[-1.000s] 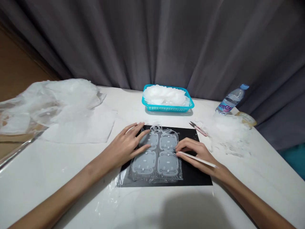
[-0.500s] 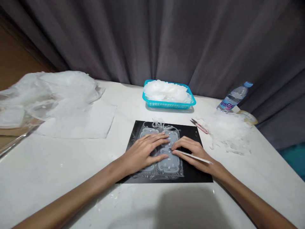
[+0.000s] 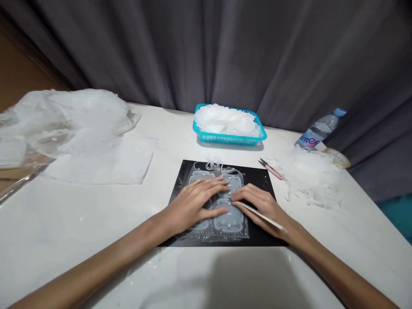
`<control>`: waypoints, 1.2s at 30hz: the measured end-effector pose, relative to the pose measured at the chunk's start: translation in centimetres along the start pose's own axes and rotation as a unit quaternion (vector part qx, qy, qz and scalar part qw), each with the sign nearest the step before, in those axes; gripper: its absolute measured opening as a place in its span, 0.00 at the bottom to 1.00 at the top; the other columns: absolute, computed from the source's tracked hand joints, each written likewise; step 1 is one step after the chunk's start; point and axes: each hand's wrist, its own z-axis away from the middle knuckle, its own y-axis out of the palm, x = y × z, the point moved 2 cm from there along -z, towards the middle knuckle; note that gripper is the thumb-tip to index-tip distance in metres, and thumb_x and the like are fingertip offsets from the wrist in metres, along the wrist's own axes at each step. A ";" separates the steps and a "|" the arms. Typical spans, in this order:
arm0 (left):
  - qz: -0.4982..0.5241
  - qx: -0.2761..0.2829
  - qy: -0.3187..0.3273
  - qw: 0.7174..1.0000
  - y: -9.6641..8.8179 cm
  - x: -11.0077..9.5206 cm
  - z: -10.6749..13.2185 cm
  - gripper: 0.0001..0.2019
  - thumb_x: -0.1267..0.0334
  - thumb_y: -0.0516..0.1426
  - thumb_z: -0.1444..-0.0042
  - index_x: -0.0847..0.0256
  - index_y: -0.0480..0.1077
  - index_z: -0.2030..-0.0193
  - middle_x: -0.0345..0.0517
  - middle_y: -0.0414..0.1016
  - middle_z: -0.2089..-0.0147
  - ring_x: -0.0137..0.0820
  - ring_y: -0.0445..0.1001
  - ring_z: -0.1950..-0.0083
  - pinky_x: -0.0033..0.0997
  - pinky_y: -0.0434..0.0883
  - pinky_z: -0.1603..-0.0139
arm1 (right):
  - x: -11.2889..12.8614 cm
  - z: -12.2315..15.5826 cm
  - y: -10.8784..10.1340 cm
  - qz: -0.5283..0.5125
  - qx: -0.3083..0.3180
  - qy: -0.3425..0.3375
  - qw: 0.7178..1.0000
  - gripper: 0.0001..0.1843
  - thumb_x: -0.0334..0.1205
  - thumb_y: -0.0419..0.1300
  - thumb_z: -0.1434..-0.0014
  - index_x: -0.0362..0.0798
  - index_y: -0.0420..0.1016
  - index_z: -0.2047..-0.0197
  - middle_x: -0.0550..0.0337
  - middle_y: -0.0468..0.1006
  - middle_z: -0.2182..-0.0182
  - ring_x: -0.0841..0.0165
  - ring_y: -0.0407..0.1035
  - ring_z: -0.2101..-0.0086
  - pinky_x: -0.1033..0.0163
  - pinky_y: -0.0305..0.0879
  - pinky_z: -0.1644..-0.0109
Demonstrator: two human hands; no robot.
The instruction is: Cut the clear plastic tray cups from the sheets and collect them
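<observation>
A clear moulded plastic sheet (image 3: 229, 216) with several rounded rectangular panels lies on a black mat (image 3: 260, 171). My left hand (image 3: 202, 199) rests flat over its left half, fingers spread and thumb pointing right. My right hand (image 3: 259, 206) pinches a slim white pen-like tool (image 3: 262, 216). That tool's tip, partly hidden by my fingers, is at the sheet near the gap between the two right-hand panels. Thin loose strips of plastic (image 3: 214, 164) curl at the sheet's far edge.
Behind the mat stands a turquoise basket (image 3: 230, 139) of translucent white pieces. Right of the mat lie pink-handled snips (image 3: 271, 169), a heap of clear scraps (image 3: 312, 178), and a water bottle (image 3: 320, 128). Bagged translucent sheets (image 3: 96, 141) cover the left side. A grey curtain (image 3: 193, 51) hangs behind.
The view has shifted slightly. The white tool's rear end sits a little lower, at a steeper slant. My left hand stays flat on the sheet.
</observation>
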 end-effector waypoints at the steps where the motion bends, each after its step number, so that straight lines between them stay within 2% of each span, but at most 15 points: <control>1: 0.003 -0.002 0.001 1.000 0.0 0.0 0.0 0.26 0.45 0.60 0.33 0.54 0.70 0.34 0.47 0.69 0.27 0.45 0.63 0.25 0.51 0.64 0.27 | 0.1 0.1 -0.1 0.014 0.000 0.005 1.000 0.05 0.34 0.56 0.26 0.48 0.72 0.52 0.53 0.80 0.57 0.63 0.74 0.56 0.56 0.72 0.49; 5: 0.012 0.002 -0.009 1.000 0.0 -0.2 0.2 0.25 0.46 0.60 0.33 0.53 0.69 0.34 0.46 0.67 0.26 0.47 0.57 0.22 0.55 0.62 0.26 | -0.3 0.5 0.2 0.061 0.008 -0.037 0.997 0.08 0.34 0.52 0.25 0.48 0.73 0.52 0.50 0.81 0.57 0.62 0.75 0.57 0.56 0.74 0.53; 8: 0.019 0.015 -0.019 1.000 0.0 -0.2 0.2 0.26 0.46 0.60 0.32 0.51 0.67 0.32 0.46 0.64 0.25 0.47 0.56 0.22 0.57 0.60 0.25 | -1.1 0.5 1.0 0.091 0.003 -0.068 0.993 0.09 0.36 0.52 0.25 0.49 0.74 0.50 0.51 0.81 0.57 0.62 0.76 0.57 0.56 0.74 0.52; 13: 0.049 -0.001 -0.029 0.998 -0.1 0.0 0.3 0.30 0.44 0.59 0.33 0.53 0.62 0.30 0.52 0.55 0.21 0.48 0.54 0.21 0.56 0.61 0.25 | -1.2 0.4 2.1 0.165 -0.006 -0.050 0.985 0.17 0.37 0.55 0.26 0.47 0.70 0.36 0.45 0.79 0.48 0.57 0.75 0.49 0.52 0.74 0.45; 16: 0.065 -0.009 -0.048 0.997 -0.1 0.1 0.3 0.34 0.42 0.59 0.34 0.55 0.59 0.28 0.57 0.49 0.19 0.51 0.54 0.21 0.56 0.62 0.26 | -0.5 -0.2 1.9 0.147 -0.005 -0.042 0.988 0.16 0.35 0.53 0.26 0.48 0.72 0.37 0.47 0.80 0.51 0.57 0.74 0.52 0.52 0.74 0.46; 18: 0.063 -0.002 -0.061 0.996 -0.1 0.2 0.3 0.39 0.41 0.59 0.34 0.57 0.54 0.25 0.60 0.48 0.19 0.52 0.52 0.20 0.57 0.60 0.25 | -0.8 -0.9 1.0 0.108 -0.048 -0.003 0.993 0.15 0.33 0.52 0.26 0.49 0.75 0.42 0.49 0.80 0.53 0.58 0.74 0.53 0.52 0.73 0.47; 20: 0.058 0.011 -0.071 0.996 0.0 0.2 0.4 0.43 0.40 0.58 0.34 0.58 0.47 0.21 0.61 0.48 0.19 0.52 0.51 0.20 0.57 0.57 0.23 | -2.1 -1.6 -0.9 0.082 -0.143 0.063 0.984 0.12 0.34 0.52 0.26 0.49 0.77 0.48 0.49 0.80 0.54 0.58 0.74 0.53 0.51 0.72 0.45; 22: 0.054 0.021 -0.083 0.995 0.1 0.3 0.5 0.46 0.40 0.58 0.33 0.57 0.40 0.20 0.60 0.47 0.19 0.52 0.50 0.20 0.57 0.56 0.23 | -4.0 -1.9 -3.2 0.077 -0.252 0.139 0.955 0.11 0.38 0.54 0.27 0.48 0.79 0.54 0.51 0.80 0.57 0.58 0.74 0.55 0.50 0.71 0.47; 24: 0.052 0.020 -0.084 0.995 0.1 0.4 0.7 0.46 0.40 0.57 0.33 0.54 0.38 0.19 0.59 0.47 0.19 0.53 0.51 0.20 0.57 0.57 0.23 | -5.3 -1.9 -5.2 0.058 -0.312 0.192 0.929 0.11 0.41 0.57 0.28 0.48 0.80 0.56 0.52 0.80 0.58 0.58 0.74 0.56 0.50 0.71 0.48; 27: 0.046 -0.029 -0.072 0.996 -0.2 0.4 0.8 0.46 0.41 0.59 0.35 0.49 0.40 0.20 0.56 0.49 0.20 0.52 0.53 0.21 0.57 0.59 0.25 | -4.6 -2.0 -6.2 0.008 -0.268 0.182 0.946 0.10 0.42 0.58 0.28 0.50 0.81 0.54 0.53 0.81 0.56 0.59 0.74 0.54 0.52 0.70 0.47; 29: 0.045 -0.103 -0.069 0.991 -0.6 0.1 0.7 0.48 0.42 0.63 0.38 0.48 0.41 0.20 0.56 0.52 0.22 0.51 0.55 0.23 0.56 0.62 0.26 | -2.4 -2.2 -5.4 -0.020 -0.176 0.133 0.975 0.10 0.40 0.58 0.28 0.53 0.82 0.51 0.55 0.81 0.55 0.60 0.74 0.53 0.53 0.69 0.45; 31: 0.061 -0.156 -0.065 0.984 -1.0 -0.4 0.3 0.47 0.46 0.65 0.38 0.48 0.43 0.21 0.55 0.60 0.26 0.49 0.62 0.28 0.54 0.65 0.30 | 0.2 -2.4 -4.1 -0.035 -0.078 0.078 0.993 0.13 0.40 0.59 0.28 0.56 0.81 0.45 0.56 0.80 0.55 0.61 0.72 0.53 0.53 0.68 0.45; 33: 0.105 -0.159 -0.049 0.980 -1.1 -0.8 -0.2 0.32 0.51 0.62 0.33 0.50 0.59 0.26 0.51 0.73 0.37 0.45 0.71 0.38 0.50 0.70 0.36 | 2.1 -2.3 -3.1 -0.055 -0.030 0.052 0.997 0.17 0.40 0.58 0.27 0.59 0.77 0.38 0.56 0.78 0.58 0.62 0.70 0.55 0.53 0.69 0.48; 35: 0.169 -0.148 -0.071 0.972 -1.2 -1.1 -0.6 0.15 0.53 0.58 0.30 0.55 0.74 0.41 0.47 0.80 0.50 0.41 0.76 0.47 0.44 0.73 0.43 | 2.9 -2.0 -2.8 -0.078 -0.055 0.067 0.993 0.21 0.41 0.56 0.26 0.60 0.72 0.33 0.58 0.74 0.61 0.63 0.69 0.59 0.55 0.70 0.52; 36: 0.202 -0.150 -0.104 0.962 -1.2 -1.1 -0.7 0.13 0.52 0.58 0.30 0.57 0.77 0.48 0.46 0.81 0.53 0.40 0.78 0.51 0.41 0.74 0.46 | 2.9 -1.6 -2.9 -0.083 -0.086 0.084 0.989 0.21 0.41 0.55 0.26 0.60 0.72 0.33 0.59 0.73 0.63 0.64 0.69 0.61 0.56 0.69 0.53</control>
